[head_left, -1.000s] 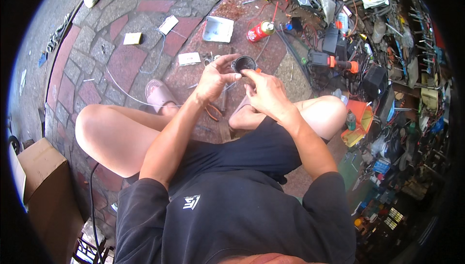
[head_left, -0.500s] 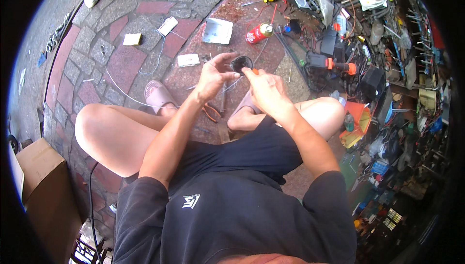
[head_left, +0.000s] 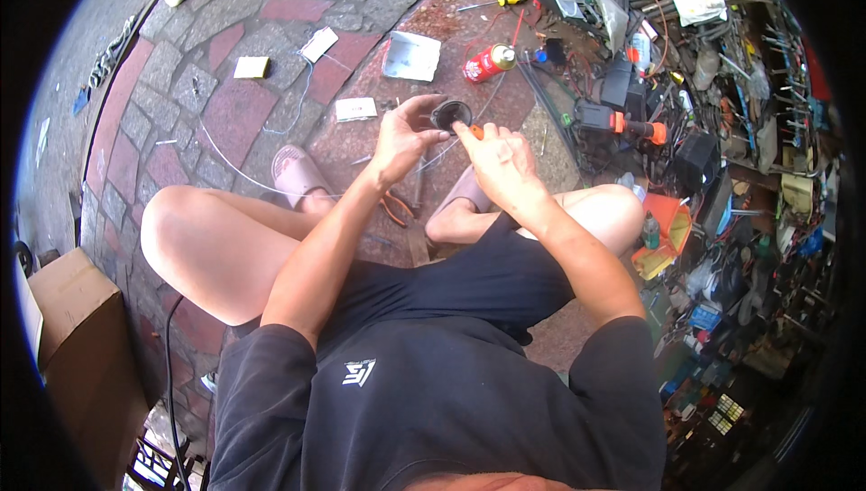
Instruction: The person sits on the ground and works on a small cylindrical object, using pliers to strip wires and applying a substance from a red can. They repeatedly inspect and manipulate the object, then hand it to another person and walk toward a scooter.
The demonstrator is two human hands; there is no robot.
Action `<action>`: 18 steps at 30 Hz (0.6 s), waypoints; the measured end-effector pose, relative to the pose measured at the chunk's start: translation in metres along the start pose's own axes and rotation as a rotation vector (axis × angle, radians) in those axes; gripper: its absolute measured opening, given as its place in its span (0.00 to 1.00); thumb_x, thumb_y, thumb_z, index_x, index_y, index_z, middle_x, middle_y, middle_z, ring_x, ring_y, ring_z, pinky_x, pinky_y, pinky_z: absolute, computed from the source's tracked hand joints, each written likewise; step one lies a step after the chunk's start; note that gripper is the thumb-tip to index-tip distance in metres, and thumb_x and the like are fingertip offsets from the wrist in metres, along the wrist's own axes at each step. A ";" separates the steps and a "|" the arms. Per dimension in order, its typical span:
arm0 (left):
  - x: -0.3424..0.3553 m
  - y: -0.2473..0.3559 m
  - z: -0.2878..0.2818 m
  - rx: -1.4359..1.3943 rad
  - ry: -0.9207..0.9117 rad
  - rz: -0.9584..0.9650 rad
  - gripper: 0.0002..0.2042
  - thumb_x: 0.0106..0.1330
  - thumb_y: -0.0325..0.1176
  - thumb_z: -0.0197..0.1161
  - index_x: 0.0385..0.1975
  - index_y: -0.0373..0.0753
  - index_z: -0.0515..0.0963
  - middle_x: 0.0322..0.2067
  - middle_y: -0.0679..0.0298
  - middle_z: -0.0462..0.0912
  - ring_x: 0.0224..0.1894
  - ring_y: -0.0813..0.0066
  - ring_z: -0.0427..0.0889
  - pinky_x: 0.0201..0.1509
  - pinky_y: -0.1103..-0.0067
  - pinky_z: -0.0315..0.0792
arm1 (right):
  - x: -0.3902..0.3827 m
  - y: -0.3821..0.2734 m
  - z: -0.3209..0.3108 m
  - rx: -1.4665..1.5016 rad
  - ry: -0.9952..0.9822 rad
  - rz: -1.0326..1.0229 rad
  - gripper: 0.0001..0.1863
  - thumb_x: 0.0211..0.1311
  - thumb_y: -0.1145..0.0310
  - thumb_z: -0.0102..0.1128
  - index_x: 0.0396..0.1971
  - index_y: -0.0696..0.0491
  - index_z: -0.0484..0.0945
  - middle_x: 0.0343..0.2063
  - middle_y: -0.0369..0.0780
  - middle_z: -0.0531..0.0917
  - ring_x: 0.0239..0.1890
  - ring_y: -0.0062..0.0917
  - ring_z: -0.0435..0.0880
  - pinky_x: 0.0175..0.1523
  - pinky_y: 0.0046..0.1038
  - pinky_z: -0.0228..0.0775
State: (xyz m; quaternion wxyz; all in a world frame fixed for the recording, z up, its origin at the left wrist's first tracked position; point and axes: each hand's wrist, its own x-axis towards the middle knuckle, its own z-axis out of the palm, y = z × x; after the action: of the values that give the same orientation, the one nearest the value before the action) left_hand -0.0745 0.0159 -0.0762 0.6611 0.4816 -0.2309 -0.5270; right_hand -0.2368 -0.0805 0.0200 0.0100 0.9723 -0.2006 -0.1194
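Note:
My left hand (head_left: 405,141) is closed around a small dark round part (head_left: 442,118), a hollow cup shape with its opening facing up. The index fingertip of my right hand (head_left: 498,157) touches the part at its opening. Tucked in the curled fingers of that same hand is something with an orange handle (head_left: 476,131); its working end is hidden. Both hands meet in front of my crossed legs. On the ground below them lie orange-handled pliers (head_left: 397,209), and a thin white wire (head_left: 236,166) runs across the paving to the left.
Beyond my hands are a white tray (head_left: 411,55), a red spray can (head_left: 489,64), a small white box (head_left: 355,110) and a yellow-edged block (head_left: 252,67). A cordless drill (head_left: 621,123) lies at right by a dense heap of tools. A cardboard box (head_left: 81,347) stands at left.
The view has shifted slightly. My right index fingertip has moved a little, further over the dark part's opening. My left hand keeps its hold.

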 end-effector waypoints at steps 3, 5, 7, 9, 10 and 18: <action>0.001 -0.002 0.000 0.006 0.012 -0.008 0.28 0.58 0.14 0.71 0.62 0.35 0.77 0.54 0.62 0.85 0.54 0.75 0.83 0.59 0.76 0.80 | 0.001 -0.005 0.015 0.513 0.156 0.042 0.29 0.60 0.71 0.62 0.64 0.52 0.76 0.39 0.53 0.87 0.40 0.44 0.89 0.47 0.38 0.82; 0.000 -0.001 -0.002 0.031 0.023 0.008 0.28 0.58 0.15 0.70 0.62 0.34 0.77 0.54 0.62 0.85 0.53 0.75 0.83 0.59 0.76 0.80 | 0.006 -0.013 0.013 0.895 -0.034 0.233 0.29 0.61 0.71 0.62 0.64 0.52 0.76 0.39 0.51 0.87 0.40 0.43 0.89 0.47 0.38 0.82; -0.002 0.002 -0.003 0.061 0.035 0.041 0.28 0.57 0.15 0.69 0.62 0.34 0.77 0.53 0.61 0.85 0.53 0.75 0.84 0.59 0.77 0.79 | 0.009 -0.016 0.003 1.003 -0.098 0.293 0.30 0.58 0.72 0.64 0.64 0.50 0.77 0.37 0.50 0.87 0.40 0.42 0.89 0.45 0.40 0.81; -0.001 0.005 -0.006 0.107 0.033 0.028 0.28 0.57 0.15 0.69 0.62 0.33 0.77 0.53 0.61 0.85 0.52 0.75 0.84 0.58 0.77 0.79 | 0.004 -0.007 0.007 0.474 0.042 0.120 0.29 0.58 0.72 0.63 0.64 0.48 0.78 0.35 0.49 0.86 0.39 0.42 0.89 0.44 0.40 0.81; 0.000 0.006 -0.008 0.129 0.031 0.021 0.28 0.57 0.15 0.69 0.62 0.33 0.77 0.53 0.61 0.85 0.51 0.75 0.84 0.58 0.77 0.79 | 0.003 -0.003 0.011 0.208 0.109 0.034 0.29 0.58 0.73 0.63 0.63 0.47 0.78 0.35 0.48 0.85 0.38 0.41 0.88 0.44 0.40 0.80; 0.011 0.019 -0.013 0.226 -0.052 -0.032 0.28 0.61 0.19 0.70 0.63 0.33 0.75 0.52 0.60 0.85 0.53 0.74 0.83 0.58 0.77 0.78 | 0.015 0.005 0.016 0.069 0.250 -0.094 0.20 0.63 0.71 0.59 0.55 0.47 0.84 0.32 0.43 0.84 0.36 0.37 0.87 0.41 0.38 0.79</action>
State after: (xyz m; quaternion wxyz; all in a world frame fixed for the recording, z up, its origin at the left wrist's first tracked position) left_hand -0.0511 0.0109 -0.0677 0.5878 0.5428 -0.2984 -0.5205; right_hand -0.2290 -0.0911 0.0009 -0.0043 0.9877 -0.1561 0.0092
